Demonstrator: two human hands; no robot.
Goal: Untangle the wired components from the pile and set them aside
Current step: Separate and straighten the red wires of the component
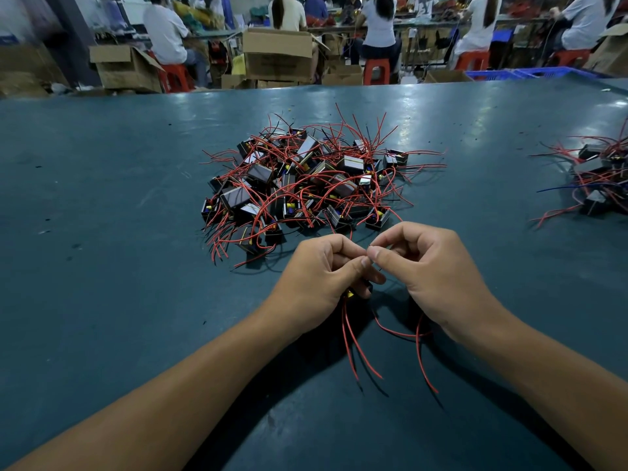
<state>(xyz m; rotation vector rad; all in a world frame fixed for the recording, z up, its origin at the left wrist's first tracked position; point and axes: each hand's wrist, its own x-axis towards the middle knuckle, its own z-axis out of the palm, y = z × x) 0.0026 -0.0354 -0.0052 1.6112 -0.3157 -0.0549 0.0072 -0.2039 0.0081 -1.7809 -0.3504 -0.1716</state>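
All positions are given relative to the pile, which lies mid-table on the green table.

Left of the pile: bare table surface runs out to the left frame edge. This is open room for moving, though no components lie there now.

At the pile: black components with red wires lie heaped and interlocked. Loose wire ends project on all sides, so a straight pull is likely to drag neighbours along.

Just in front of the pile: the left hand is curled around a component, mostly hidden under the fingers, with a yellow part showing. Thumb and forefinger pinch a thin wire. This grip probably anchors the body so that the wire can be worked free. Red wires trail from the hand toward the near table edge.

The right hand meets the left at the fingertips. Its thumb and forefinger pinch the same thin wire; the other fingers are curled loosely. Another red wire loops beneath its wrist.

Right of the pile, well apart: a second heap lies at the frame edge, likely the set-aside stock. Bare table between pile and heap gives a clear transfer path.

Beyond the pile: the far table edge, then boxes and seated workers.
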